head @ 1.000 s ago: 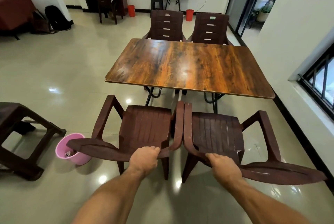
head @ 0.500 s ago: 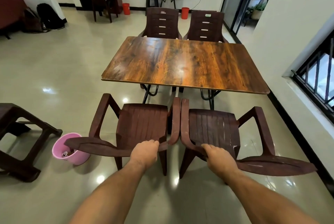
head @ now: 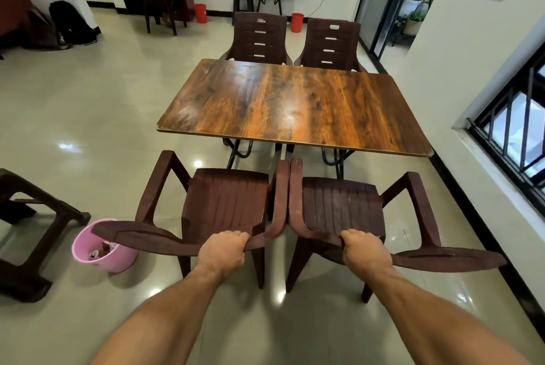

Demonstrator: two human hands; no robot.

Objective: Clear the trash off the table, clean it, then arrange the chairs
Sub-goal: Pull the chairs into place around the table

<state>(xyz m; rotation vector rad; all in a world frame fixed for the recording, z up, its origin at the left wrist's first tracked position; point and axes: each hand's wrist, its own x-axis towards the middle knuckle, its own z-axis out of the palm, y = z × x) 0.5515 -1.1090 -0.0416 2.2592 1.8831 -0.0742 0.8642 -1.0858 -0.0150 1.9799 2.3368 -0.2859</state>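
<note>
A bare wooden table (head: pixel 295 105) stands in the middle of the room. Two brown plastic armchairs face it on my side, their inner armrests touching. My left hand (head: pixel 222 249) grips the top of the left near chair's backrest (head: pixel 230 196). My right hand (head: pixel 364 251) grips the top of the right near chair's backrest (head: pixel 342 205). The front edges of both seats sit just short of the table's near edge. On the far side, two more brown chairs (head: pixel 261 37) (head: pixel 333 44) are pushed against the table.
A pink bin (head: pixel 103 249) holding trash stands on the floor left of the left chair. A dark stool (head: pixel 26 217) is further left. A wall with a barred window (head: pixel 513 131) runs close along the right. Bags, red bins and a person sit at the back.
Both near chairs have slid forward toward the table with my hands on their backrests, and I have followed them closer.
</note>
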